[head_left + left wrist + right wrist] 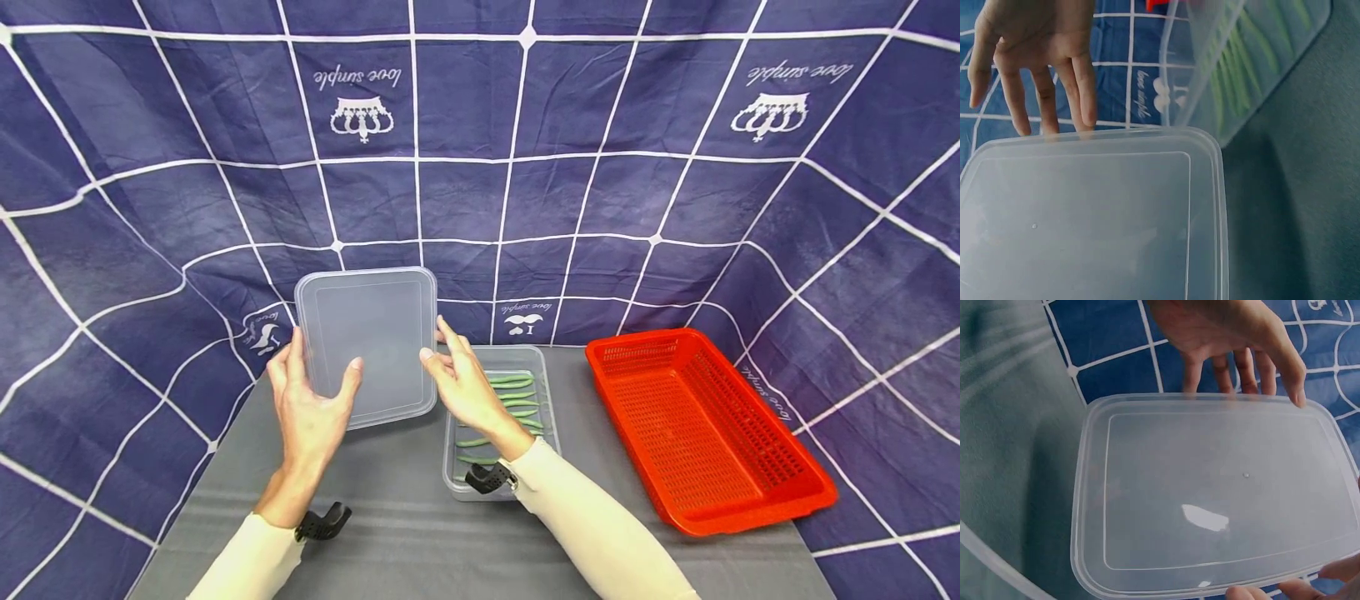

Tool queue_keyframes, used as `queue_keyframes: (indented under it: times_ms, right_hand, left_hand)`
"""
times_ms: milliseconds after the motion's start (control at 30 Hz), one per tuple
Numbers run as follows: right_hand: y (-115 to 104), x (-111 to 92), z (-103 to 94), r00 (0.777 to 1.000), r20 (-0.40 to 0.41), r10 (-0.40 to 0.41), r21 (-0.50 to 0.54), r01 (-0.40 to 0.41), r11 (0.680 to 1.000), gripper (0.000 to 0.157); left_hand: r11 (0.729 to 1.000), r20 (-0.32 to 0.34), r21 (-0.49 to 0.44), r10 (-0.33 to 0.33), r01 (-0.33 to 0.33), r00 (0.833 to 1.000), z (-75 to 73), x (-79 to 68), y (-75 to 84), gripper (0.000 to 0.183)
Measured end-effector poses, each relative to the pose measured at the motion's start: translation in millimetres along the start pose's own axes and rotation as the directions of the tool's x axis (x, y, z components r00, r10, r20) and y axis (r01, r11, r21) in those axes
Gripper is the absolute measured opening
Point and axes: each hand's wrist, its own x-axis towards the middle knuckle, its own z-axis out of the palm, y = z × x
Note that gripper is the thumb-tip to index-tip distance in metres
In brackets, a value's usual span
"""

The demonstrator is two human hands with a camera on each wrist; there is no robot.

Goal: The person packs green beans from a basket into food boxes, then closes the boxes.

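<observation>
A translucent plastic lid (pixel 371 342) is held up and tilted over the table's left side. My left hand (pixel 311 408) grips its left edge, with the thumb in front and the other fingers behind, as the right wrist view also shows. At the opposite edge is my right hand (pixel 468 387). In the left wrist view its fingers (pixel 1082 94) are straight, their tips just behind the lid's rim, and the thumb stands apart. Below the right forearm, a clear rectangular container (pixel 453 487) holds several green beans (pixel 517 398) lying in a row, partly hidden by that arm.
A red perforated plastic basket (pixel 660 442) stands on the right of the grey table (pixel 405 533). Blue cloth with white grid lines (pixel 465 200) hangs behind and along both sides. Each wrist wears a black strap (pixel 324 522).
</observation>
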Motion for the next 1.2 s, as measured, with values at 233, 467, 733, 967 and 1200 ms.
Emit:
queue_keyframes:
  times_ms: [233, 467, 733, 967, 1200]
  right_hand:
    - [-8.9, -5.0, -20.9, 0.998, -0.043, -0.055, 0.025, 0.056, 0.998, 0.069]
    - [-16.9, -10.4, -36.1, 0.991, -0.112, -0.080, 0.020, 0.082, 0.996, 0.068]
    - [-18.3, -16.8, -51.6, 0.985, -0.161, -0.064, 0.085, 0.079, 0.993, 0.061]
    - [-13.8, -25.7, -66.2, 0.982, -0.183, -0.044, 0.128, 0.068, 0.989, 0.059]
    - [0.8, -38.6, -77.2, 0.994, -0.110, -0.015, 0.325, 0.050, 0.944, 0.099]
  left_hand:
    - [0.994, 0.005, -0.099, 0.049, -0.049, 0.999, 3.1, -2.5, 16.5, 0.099]
    - [0.988, 0.043, -0.130, 0.084, -0.078, 0.995, 3.2, -5.1, 31.1, 0.096]
    - [0.984, 0.132, -0.169, 0.077, -0.054, 0.988, 4.2, -10.1, 41.6, 0.086]
    - [0.978, 0.197, -0.209, 0.044, -0.002, 0.979, 10.8, -18.0, 46.7, 0.072]
    - [0.973, 0.241, -0.230, 0.035, 0.022, 0.970, 13.8, -23.7, 50.4, 0.053]
